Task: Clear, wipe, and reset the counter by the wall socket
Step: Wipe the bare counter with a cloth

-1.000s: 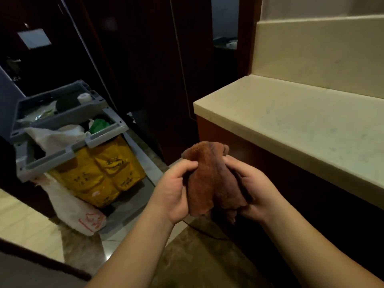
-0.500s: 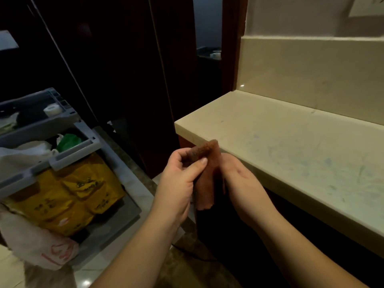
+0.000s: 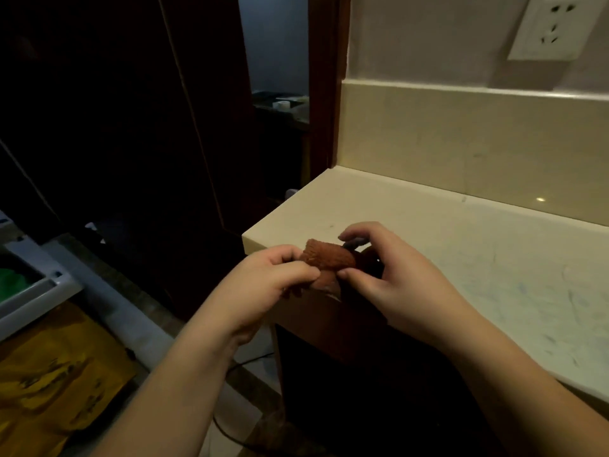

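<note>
A small brown cloth (image 3: pixel 326 260), folded into a thick wad, is held between both hands just above the near left corner of the cream stone counter (image 3: pixel 461 245). My left hand (image 3: pixel 263 285) pinches its left end with thumb and curled fingers. My right hand (image 3: pixel 389 275) grips the right end, thumb underneath and fingers arched over the top. The counter top shows faint bluish smears and nothing stands on it. A white wall socket (image 3: pixel 550 28) sits on the wall above the counter's backsplash (image 3: pixel 461 136).
A grey cleaning cart (image 3: pixel 36 285) with a yellow bag (image 3: pixel 56 374) stands on the floor at the lower left. Dark wooden panels and a doorway (image 3: pixel 276 94) fill the left and centre. A thin black cable (image 3: pixel 230 433) lies on the floor by the cabinet.
Both hands have carried the cloth up and right, from in front of the cabinet to over the counter's corner, folding it smaller. The view has turned right, bringing the socket in.
</note>
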A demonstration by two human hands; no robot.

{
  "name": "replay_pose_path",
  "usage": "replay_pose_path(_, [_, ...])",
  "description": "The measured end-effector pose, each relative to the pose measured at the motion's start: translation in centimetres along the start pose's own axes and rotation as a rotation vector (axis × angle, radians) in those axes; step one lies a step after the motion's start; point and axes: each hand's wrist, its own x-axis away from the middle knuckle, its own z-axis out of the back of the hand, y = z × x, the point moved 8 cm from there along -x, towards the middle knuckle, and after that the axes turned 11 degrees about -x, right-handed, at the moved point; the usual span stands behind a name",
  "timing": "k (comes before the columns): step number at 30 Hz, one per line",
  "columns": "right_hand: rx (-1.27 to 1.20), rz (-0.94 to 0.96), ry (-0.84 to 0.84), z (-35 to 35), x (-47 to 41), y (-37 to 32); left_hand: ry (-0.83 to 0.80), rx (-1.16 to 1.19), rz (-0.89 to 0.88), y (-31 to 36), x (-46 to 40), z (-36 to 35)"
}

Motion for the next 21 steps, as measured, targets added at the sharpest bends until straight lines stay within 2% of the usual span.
replay_pose_path(3, [0.188,0.039,0.069,-0.8,-2.8,-0.8,-0.035,0.21,0.078,-0.8,-3.1,1.0])
replay_pose_path(7, [0.374,0.076,0.122,-2.3,-6.4,-1.3,-0.153,0.367,0.111,-1.2,-6.4,2.2])
replay_pose_path(11, [0.432,0.016,-0.051,-5.0,-8.6,-0.1,-0.234,0.447,0.145,-2.0,-8.4,3.2])
replay_pose_path(16, [0.53,-0.106,-0.029,-5.0,-11.9,1.6,-0.305,0.365,0.102,-3.3,-10.5,4.9])
replay_pose_path(18, [0.453,-0.198,-0.013,-4.0,-13.2,3.4,-0.26,0.32,0.035,-4.0,-11.6,6.5])
replay_pose_path(21, [0.299,-0.312,0.113,-1.4,-15.5,6.2,-0.016,0.14,0.002,-6.4,-13.4,9.8])
